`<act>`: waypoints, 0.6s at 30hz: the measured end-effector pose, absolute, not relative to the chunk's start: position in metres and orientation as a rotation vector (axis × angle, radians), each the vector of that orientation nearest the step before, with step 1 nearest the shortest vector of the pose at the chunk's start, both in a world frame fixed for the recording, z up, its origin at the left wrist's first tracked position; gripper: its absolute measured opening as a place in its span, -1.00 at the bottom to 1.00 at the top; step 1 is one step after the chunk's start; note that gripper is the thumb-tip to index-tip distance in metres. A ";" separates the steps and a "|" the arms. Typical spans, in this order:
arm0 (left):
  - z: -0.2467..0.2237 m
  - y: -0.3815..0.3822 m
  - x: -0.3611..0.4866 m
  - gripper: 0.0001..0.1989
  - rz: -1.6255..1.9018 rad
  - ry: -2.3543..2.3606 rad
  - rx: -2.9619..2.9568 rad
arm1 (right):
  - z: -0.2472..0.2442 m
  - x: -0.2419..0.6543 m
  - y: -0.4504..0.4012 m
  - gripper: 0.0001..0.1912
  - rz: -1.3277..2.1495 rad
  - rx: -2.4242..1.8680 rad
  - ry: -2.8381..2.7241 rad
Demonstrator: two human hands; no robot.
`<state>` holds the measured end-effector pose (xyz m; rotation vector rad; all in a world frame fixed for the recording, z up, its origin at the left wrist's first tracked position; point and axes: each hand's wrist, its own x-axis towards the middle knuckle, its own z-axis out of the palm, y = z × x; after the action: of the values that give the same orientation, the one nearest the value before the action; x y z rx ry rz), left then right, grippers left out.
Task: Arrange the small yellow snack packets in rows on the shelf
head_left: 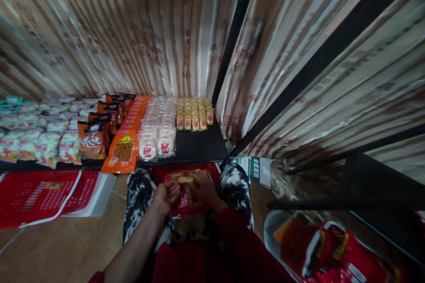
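Observation:
Small yellow wrapped snacks (185,180) are between my hands, above a red basket (212,172) between my knees. My right hand (205,189) has its fingers closed round one of these packs. Just left of it, my left hand (167,194) is turned partly palm up, fingers apart and slightly curled, near the packs. On the black shelf (202,145) ahead, similar yellow packs (194,115) stand in short rows. Left of them lie rows of clear-wrapped round white crackers (157,128). The writing on the packs in my hands is too small to read.
Farther left are a long orange packet strip (124,146), orange-and-black bags (93,137) and several white snack bags (46,146). A red bag (40,194) lies on the floor at left. Black frame bars (265,128) slant at right, above a tub of red packages (341,252).

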<state>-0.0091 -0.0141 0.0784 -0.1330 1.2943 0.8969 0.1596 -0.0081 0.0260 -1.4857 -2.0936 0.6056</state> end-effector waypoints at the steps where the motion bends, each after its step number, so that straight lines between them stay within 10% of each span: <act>1: 0.080 -0.015 -0.009 -0.86 0.898 1.301 -0.112 | 0.029 0.160 -0.008 -0.75 0.621 -1.491 -2.075; 18: 0.093 -0.016 -0.005 -0.85 0.830 1.348 0.067 | 0.038 0.170 0.000 -0.77 0.869 -1.590 -1.801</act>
<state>-0.0050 -0.0158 0.0935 0.0673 1.3477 0.8299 0.1695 -0.0002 0.0383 -1.5901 -1.8015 0.8688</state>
